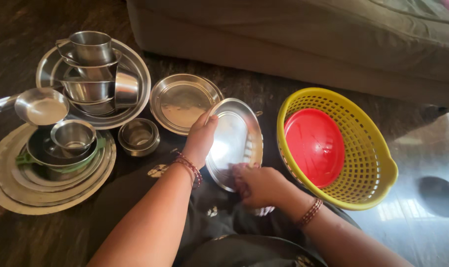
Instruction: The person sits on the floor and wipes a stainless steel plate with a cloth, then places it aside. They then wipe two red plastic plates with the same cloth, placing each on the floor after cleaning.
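My left hand [201, 140] grips the top left rim of a small steel plate [237, 133], which is tilted up on edge over my lap. My right hand [260, 186] presses a bunched cloth [244, 188] against the plate's lower face. Both wrists wear bead bangles. A second steel plate [182, 101] lies flat on the floor just behind the held one.
A yellow perforated basket [370, 143] with a red plate [314, 146] inside stands at the right. At left are stacked steel cups on a big plate [93, 74], a ladle [40, 106], a small steel bowl [138, 136] and piled plates under a pan [51, 168]. A sofa [308, 39] runs behind.
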